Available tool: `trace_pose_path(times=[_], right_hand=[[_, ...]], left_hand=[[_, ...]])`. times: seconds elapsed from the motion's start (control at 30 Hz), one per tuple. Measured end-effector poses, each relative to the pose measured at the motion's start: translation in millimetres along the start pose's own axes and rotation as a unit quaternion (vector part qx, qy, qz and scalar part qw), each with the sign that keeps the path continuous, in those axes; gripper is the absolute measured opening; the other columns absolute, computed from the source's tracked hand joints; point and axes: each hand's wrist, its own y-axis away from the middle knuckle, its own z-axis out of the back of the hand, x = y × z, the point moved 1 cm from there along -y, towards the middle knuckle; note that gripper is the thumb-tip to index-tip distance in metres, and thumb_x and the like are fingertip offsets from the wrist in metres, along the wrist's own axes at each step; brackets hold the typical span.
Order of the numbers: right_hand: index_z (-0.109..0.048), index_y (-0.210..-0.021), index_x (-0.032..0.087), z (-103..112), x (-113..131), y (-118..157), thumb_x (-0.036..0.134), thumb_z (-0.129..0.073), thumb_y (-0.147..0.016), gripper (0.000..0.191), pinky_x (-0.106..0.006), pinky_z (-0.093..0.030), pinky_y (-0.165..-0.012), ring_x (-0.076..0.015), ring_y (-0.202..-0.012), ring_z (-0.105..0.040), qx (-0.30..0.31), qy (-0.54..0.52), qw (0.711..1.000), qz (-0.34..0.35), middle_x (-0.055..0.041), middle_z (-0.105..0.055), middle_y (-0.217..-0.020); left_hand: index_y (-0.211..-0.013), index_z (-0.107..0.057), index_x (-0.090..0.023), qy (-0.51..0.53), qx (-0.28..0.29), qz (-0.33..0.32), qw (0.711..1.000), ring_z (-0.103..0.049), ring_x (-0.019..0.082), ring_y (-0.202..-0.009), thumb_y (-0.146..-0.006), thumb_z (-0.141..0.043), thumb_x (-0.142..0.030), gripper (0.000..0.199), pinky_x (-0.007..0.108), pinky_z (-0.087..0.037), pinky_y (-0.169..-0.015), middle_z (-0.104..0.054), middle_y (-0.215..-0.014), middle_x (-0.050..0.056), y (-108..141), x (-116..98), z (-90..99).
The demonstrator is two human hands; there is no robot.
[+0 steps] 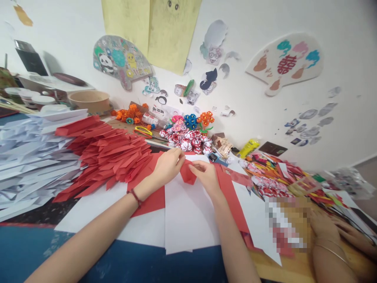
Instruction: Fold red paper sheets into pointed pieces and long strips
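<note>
Head view: right hand (205, 173), nearly closed, pinches a folded red paper (188, 175) over white sheets (190, 216); left hand (167, 164), fingers curled, meets its top, hold unclear. The paper's long axis runs near to far, tip nearest.

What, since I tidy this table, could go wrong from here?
The folded red paper, held between the left hand's fingers and the right hand's fingers, might crease crookedly if either slips.
The pile of red strips lies close to the left arm, so a sideways sweep could topple some.
The white sheets overlap beneath the hands, so they may shift if brushed.
</note>
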Motion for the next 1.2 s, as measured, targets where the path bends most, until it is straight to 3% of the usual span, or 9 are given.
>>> trace_pose_path(times=[0.13,0.33,0.5,0.67,1.2], right_hand=[[-0.072,-0.089,0.019,-3.0,6.9,3.8,0.037,-0.070,-0.076,0.023,-0.032,-0.050,-0.080,-0.0200,-0.086,-0.066,0.053,-0.064,0.997,-0.002,-0.0058,-0.072,-0.092],[-0.072,-0.084,0.018,-0.1,7.0,2.4,0.037,-0.067,-0.079,0.020,-0.030,-0.049,-0.079,-0.0192,-0.084,-0.065,0.022,-0.066,0.998,0.013,-0.0049,-0.072,-0.087],[-0.071,-0.082,0.018,5.2,4.9,1.2,0.036,-0.069,-0.078,0.018,-0.030,-0.048,-0.076,-0.0180,-0.079,-0.064,-0.041,-0.084,0.995,0.027,-0.0040,-0.070,-0.084],[-0.070,-0.079,0.019,6.1,7.3,2.5,0.037,-0.069,-0.078,0.018,-0.028,-0.048,-0.070,-0.0168,-0.075,-0.062,-0.028,-0.099,0.994,0.021,-0.0029,-0.069,-0.081],[-0.068,-0.074,0.018,2.9,10.5,4.1,0.035,-0.069,-0.078,0.017,-0.026,-0.044,-0.064,-0.0143,-0.069,-0.058,-0.018,-0.106,0.994,0.019,-0.0010,-0.064,-0.074]], left_hand=[[-0.080,-0.054,-0.019,0.030,0.012,-0.022,0.999,-0.055,0.017,-0.080,-0.089,-0.047,-0.023,0.012,0.028,-0.037,-0.070,-0.060,-0.086,0.003,-1.0,-1.0,0.4],[-0.089,-0.060,-0.020,0.103,0.018,-0.039,0.994,-0.056,0.015,-0.079,-0.090,-0.051,-0.030,0.014,0.027,-0.041,-0.072,-0.063,-0.092,0.003,-2.3,-4.2,1.5],[-0.093,-0.064,-0.019,0.152,0.000,0.007,0.988,-0.058,0.015,-0.074,-0.089,-0.052,-0.039,0.024,0.024,-0.042,-0.067,-0.067,-0.090,0.004,-3.2,-3.6,2.5],[-0.080,-0.064,-0.016,0.200,0.029,0.027,0.979,-0.055,0.013,-0.067,-0.090,-0.049,-0.041,0.031,0.022,-0.038,-0.059,-0.066,-0.075,0.002,-2.8,-5.1,2.1],[-0.082,-0.067,-0.014,0.325,0.045,0.047,0.943,-0.056,0.013,-0.071,-0.085,-0.057,-0.041,0.029,0.023,-0.042,-0.064,-0.067,-0.079,0.004,-2.5,0.9,-1.5]])
